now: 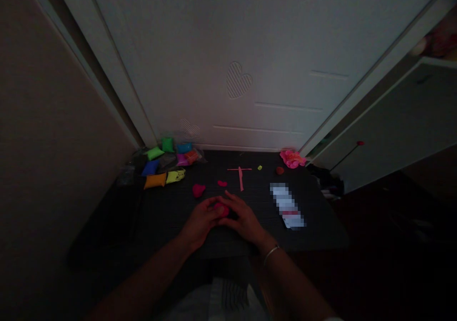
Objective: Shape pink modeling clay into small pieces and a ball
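Between my two hands, over the near part of the dark table, is a lump of pink modelling clay [223, 209]. My left hand [199, 223] grips it from the left with the thumb on top. My right hand [245, 218] curves around it from the right, fingertips meeting those of the left; part of the clay is hidden. Just beyond lie a rounded pink clay lump [198, 190] and a small pink clay piece [222, 183]. A pink flat knife-like tool [241, 180] and a thin pink stick [232, 169] lie further away.
Coloured clay packets [155, 180] pile at the table's back left. A lit, pixelated phone-like object [285, 204] lies to the right. Behind it are a reddish-brown lump [279, 170], a tiny yellow piece [260, 167] and a pink flower-like object [293, 158]. A white panel [228, 40] borders the far edge.
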Demonstrator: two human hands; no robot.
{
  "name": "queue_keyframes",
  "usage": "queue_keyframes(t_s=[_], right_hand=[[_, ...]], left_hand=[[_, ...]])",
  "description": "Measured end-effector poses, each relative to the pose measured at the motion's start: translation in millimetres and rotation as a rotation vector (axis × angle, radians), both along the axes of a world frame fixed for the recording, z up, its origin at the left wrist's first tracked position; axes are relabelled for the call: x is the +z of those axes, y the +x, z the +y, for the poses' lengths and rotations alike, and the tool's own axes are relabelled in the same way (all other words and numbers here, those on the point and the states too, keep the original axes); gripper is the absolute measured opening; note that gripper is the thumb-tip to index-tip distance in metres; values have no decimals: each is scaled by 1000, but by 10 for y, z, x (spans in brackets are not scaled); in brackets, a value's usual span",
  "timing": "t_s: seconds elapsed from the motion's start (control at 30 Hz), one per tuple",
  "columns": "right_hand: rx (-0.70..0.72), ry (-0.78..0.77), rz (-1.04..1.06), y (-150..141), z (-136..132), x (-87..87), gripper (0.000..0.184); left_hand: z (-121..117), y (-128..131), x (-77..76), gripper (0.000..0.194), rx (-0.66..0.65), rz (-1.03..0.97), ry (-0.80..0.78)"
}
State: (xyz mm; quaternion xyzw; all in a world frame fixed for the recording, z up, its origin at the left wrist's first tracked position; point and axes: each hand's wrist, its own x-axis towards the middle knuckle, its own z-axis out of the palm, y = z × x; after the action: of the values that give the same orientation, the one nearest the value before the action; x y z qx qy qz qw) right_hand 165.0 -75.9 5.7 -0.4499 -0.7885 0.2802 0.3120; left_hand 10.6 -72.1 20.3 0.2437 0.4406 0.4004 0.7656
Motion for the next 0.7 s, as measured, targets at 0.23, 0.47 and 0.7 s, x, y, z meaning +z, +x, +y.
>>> queue_keyframes(t_s=[0.23,0.47,0.7], right_hand=[[39,-26,28,18,12,11,53],[95,-20,75,15,34,-88,54],[145,3,90,12,30,-93,53]], left_hand=[[6,-30,-39,42,-84,-15,22],[13,-19,-12,47,-161,-17,61],[6,-1,-19,45,-181,7,66]])
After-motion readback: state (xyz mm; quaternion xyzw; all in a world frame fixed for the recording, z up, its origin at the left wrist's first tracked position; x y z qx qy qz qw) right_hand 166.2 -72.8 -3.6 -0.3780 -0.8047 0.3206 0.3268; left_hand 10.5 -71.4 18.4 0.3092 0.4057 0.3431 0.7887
